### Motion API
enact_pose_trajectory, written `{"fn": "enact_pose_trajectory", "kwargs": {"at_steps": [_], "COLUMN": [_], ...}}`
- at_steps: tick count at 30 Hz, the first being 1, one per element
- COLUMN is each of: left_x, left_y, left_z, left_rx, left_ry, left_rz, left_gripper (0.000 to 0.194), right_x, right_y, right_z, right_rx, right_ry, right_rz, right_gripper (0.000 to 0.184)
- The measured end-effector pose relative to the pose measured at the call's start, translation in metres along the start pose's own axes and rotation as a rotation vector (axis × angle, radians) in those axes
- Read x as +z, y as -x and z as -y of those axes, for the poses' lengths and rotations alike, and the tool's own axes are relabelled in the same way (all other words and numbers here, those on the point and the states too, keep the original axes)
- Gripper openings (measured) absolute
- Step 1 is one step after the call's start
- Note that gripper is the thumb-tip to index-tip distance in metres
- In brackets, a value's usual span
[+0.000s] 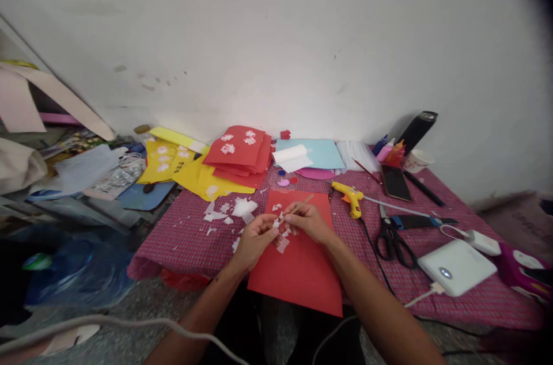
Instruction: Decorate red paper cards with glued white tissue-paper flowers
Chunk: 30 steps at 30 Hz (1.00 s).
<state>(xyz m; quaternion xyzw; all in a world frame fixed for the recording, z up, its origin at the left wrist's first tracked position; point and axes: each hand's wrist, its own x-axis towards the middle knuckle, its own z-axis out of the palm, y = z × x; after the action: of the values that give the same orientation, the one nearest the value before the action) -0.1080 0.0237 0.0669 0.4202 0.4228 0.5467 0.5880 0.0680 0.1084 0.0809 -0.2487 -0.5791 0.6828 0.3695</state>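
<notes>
Over a red paper sheet [298, 278] at the table's front edge, both hands work close together. My left hand [256, 240] pinches a small white paper piece [277, 222] between thumb and fingertips. My right hand [310, 222] grips a thin wooden stick [307, 200], whose lower end meets the white piece; I cannot tell what kind of stick it is. Pale paper scraps [283, 244] lie on the red sheet under the fingers. Left of it, torn white paper pieces [244, 207] are scattered on the checked tablecloth [181, 244].
A yellow glue gun [348, 197], black scissors [394, 244], a blue-handled cutter [410, 221] and a white power bank [457, 267] lie at right. Behind stand red sheets with white paper flowers [235, 152], yellow paper [207, 178], a phone [396, 183] and a black flask [418, 133].
</notes>
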Motion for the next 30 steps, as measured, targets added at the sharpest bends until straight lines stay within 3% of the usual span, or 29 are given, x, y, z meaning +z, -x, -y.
{"fn": "enact_pose_trajectory", "kwargs": {"at_steps": [10, 14, 18, 22, 26, 30], "left_x": [-0.001, -0.005, -0.006, -0.006, -0.013, -0.020], "left_y": [-0.002, -0.008, -0.028, -0.042, -0.028, 0.000], "left_z": [0.004, -0.005, -0.022, -0.032, -0.028, -0.020], "left_rx": [0.032, 0.048, 0.194, 0.354, 0.429, 0.404], "left_ry": [-0.150, -0.205, -0.459, -0.812, -1.011, -1.140], "left_rz": [-0.092, -0.129, -0.140, -0.010, 0.054, 0.017], "left_gripper": [0.030, 0.029, 0.026, 0.036, 0.042, 0.028], "right_x": [0.002, -0.004, -0.013, -0.019, -0.019, -0.018], "right_y": [-0.001, -0.002, -0.005, -0.007, -0.007, -0.007], "right_z": [0.000, 0.000, 0.001, 0.003, 0.005, 0.006], "right_rx": [-0.037, -0.124, -0.174, -0.168, -0.179, -0.167], "right_ry": [0.124, 0.105, -0.010, -0.040, -0.033, -0.034], "right_rz": [-0.074, -0.222, -0.434, -0.540, -0.569, -0.567], "right_gripper": [0.029, 0.030, 0.027, 0.028, 0.027, 0.028]}}
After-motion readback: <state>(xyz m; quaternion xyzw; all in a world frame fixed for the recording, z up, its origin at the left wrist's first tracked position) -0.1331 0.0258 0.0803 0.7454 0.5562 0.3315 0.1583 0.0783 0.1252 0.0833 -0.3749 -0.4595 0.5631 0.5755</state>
